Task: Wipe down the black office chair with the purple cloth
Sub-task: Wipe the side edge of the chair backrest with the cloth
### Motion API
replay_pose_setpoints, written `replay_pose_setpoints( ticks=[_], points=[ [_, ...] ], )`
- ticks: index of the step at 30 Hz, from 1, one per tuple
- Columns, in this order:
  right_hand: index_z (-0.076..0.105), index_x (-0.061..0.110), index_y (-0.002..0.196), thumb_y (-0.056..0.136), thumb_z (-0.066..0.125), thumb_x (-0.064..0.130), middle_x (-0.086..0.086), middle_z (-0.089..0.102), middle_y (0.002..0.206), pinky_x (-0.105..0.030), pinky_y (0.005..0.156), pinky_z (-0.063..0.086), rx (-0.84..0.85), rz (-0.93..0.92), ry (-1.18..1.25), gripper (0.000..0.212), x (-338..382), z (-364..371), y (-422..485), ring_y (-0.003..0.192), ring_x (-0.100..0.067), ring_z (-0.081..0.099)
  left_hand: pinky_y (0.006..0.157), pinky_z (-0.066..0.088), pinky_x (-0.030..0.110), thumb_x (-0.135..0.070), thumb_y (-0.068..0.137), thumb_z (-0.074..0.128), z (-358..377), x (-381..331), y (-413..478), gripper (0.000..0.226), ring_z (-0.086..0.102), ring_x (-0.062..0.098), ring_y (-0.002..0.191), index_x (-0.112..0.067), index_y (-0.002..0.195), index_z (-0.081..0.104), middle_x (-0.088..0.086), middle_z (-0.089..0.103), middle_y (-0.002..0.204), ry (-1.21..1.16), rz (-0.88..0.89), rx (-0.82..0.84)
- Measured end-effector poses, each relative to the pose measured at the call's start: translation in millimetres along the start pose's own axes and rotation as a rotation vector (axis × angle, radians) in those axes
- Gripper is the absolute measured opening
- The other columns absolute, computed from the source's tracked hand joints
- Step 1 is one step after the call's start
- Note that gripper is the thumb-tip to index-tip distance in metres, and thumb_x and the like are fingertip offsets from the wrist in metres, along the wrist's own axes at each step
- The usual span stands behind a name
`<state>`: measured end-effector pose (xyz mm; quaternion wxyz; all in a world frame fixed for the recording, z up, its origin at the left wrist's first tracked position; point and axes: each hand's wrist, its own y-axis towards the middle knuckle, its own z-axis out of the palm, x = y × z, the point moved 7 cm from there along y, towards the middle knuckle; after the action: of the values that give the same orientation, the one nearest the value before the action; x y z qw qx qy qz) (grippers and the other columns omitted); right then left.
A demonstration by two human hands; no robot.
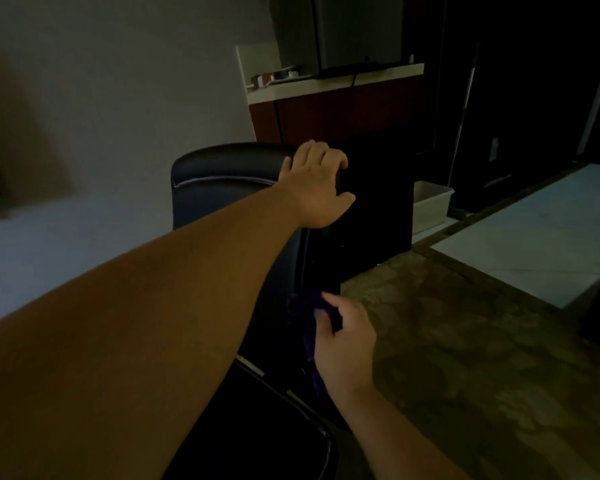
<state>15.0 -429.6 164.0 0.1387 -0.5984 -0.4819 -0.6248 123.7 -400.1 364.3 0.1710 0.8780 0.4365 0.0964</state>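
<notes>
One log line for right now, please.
left hand: grips chair top | right hand: holds cloth against chair's back edge | light: dim

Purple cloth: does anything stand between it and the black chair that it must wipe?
Nothing visible does. The right hand pinches the purple cloth right at the dark side edge of the black chair; whether they touch is too dark to confirm. The left hand grips the backrest's top corner, well above the cloth.

We record a single view, head-mounted and wide-angle, facing forward and down. The black office chair stands close at 12 o'clock. The floor fills 4 o'clock, and a counter lies far off at 1 o'clock.
</notes>
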Motion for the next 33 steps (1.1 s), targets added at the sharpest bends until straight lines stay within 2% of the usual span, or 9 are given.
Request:
replay_pose_setpoints(
  ticks=[2, 7, 11, 14, 19, 22, 25, 29, 33],
  points=[
    [0.064, 0.026, 0.113, 0.089, 0.067, 0.016, 0.014, 0.060, 0.109, 0.002, 0.081, 0.035, -0.065, 0.067, 0.082, 0.026, 18.9, -4.3, 15.7, 0.097, 0.006, 0.052, 0.120, 0.007, 0.051, -0.050, 0.092, 0.052, -1.1, 0.6, -1.3, 0.057, -0.001, 0.025, 0.149, -0.027, 0.141, 0.033, 0.003, 0.016, 0.157, -0.019, -0.015, 0.007],
    [0.062, 0.030, 0.113, 0.091, 0.066, 0.024, 0.018, 0.058, 0.109, -0.014, 0.088, 0.044, -0.124, 0.051, 0.259, 0.024, 77.7, -6.6, 52.4, 0.100, 0.003, 0.055, 0.119, 0.016, 0.041, -0.044, 0.098, 0.048, -13.4, 7.4, -0.5, 0.060, 0.010, 0.021, 0.148, -0.021, 0.150, 0.030, 0.002, 0.023, 0.158, -0.158, -0.034, 0.054],
    [0.066, 0.019, 0.117, 0.089, 0.067, 0.010, 0.010, 0.057, 0.119, -0.003, 0.097, 0.034, -0.095, -0.207, 0.043, 0.030, 72.3, 1.6, 29.5, 0.110, 0.003, 0.050, 0.117, 0.026, 0.040, -0.043, 0.097, 0.053, -18.0, 11.9, 5.1, 0.056, 0.024, 0.021, 0.143, -0.019, 0.146, 0.039, 0.002, 0.033, 0.153, -0.153, -0.016, 0.078],
    [0.071, 0.016, 0.111, 0.083, 0.069, -0.001, 0.008, 0.056, 0.121, -0.001, 0.100, 0.031, -0.015, -0.202, -0.085, 0.032, 20.8, 13.7, -8.5, 0.113, 0.004, 0.046, 0.116, 0.026, 0.039, -0.043, 0.097, 0.053, -14.4, 8.1, 6.5, 0.052, 0.026, 0.022, 0.141, -0.021, 0.143, 0.043, 0.002, 0.035, 0.152, -0.144, -0.003, 0.076],
    [0.067, 0.016, 0.112, 0.084, 0.069, 0.001, 0.016, 0.057, 0.106, -0.031, 0.093, 0.053, 0.037, 0.005, -0.032, 0.031, -6.8, 10.6, -20.7, 0.102, 0.001, 0.055, 0.114, 0.029, 0.038, -0.043, 0.095, 0.056, -16.7, 10.1, 6.2, 0.050, 0.031, 0.022, 0.139, -0.022, 0.140, 0.047, 0.001, 0.039, 0.148, -0.149, -0.005, 0.052],
    [0.067, 0.017, 0.116, 0.087, 0.069, 0.011, 0.015, 0.062, 0.108, -0.011, 0.096, 0.043, -0.066, -0.102, 0.004, 0.030, 37.7, 4.0, 2.5, 0.103, 0.007, 0.052, 0.115, 0.027, 0.038, -0.042, 0.096, 0.057, -17.3, 9.7, 3.9, 0.050, 0.029, 0.022, 0.140, -0.023, 0.140, 0.046, 0.001, 0.037, 0.149, -0.163, -0.001, 0.055],
    [0.064, 0.017, 0.124, 0.092, 0.064, 0.013, 0.019, 0.056, 0.111, 0.009, 0.086, 0.026, -0.117, -0.146, 0.057, 0.033, 81.1, 1.6, 35.8, 0.105, 0.012, 0.044, 0.115, 0.029, 0.038, -0.042, 0.096, 0.057, -17.2, 8.4, 2.8, 0.049, 0.030, 0.021, 0.139, -0.023, 0.139, 0.047, 0.001, 0.038, 0.148, -0.181, 0.010, 0.057],
    [0.063, 0.014, 0.126, 0.091, 0.063, 0.006, 0.007, 0.063, 0.120, 0.007, 0.092, 0.025, -0.114, -0.235, -0.018, 0.036, 85.6, 5.1, 34.7, 0.112, 0.005, 0.051, 0.115, 0.027, 0.038, -0.042, 0.096, 0.056, -18.2, 7.8, 1.6, 0.048, 0.027, 0.021, 0.141, -0.023, 0.139, 0.047, -0.001, 0.038, 0.148, -0.188, 0.013, 0.053],
    [0.067, 0.021, 0.118, 0.086, 0.066, 0.001, 0.026, 0.057, 0.107, -0.003, 0.096, 0.038, -0.048, -0.093, 0.002, 0.037, 27.8, 7.5, -11.1, 0.101, 0.014, 0.052, 0.117, 0.024, 0.040, -0.041, 0.096, 0.056, -16.4, 6.8, 3.0, 0.048, 0.022, 0.022, 0.144, -0.023, 0.140, 0.046, 0.001, 0.035, 0.152, -0.189, -0.004, 0.061]
  ],
)
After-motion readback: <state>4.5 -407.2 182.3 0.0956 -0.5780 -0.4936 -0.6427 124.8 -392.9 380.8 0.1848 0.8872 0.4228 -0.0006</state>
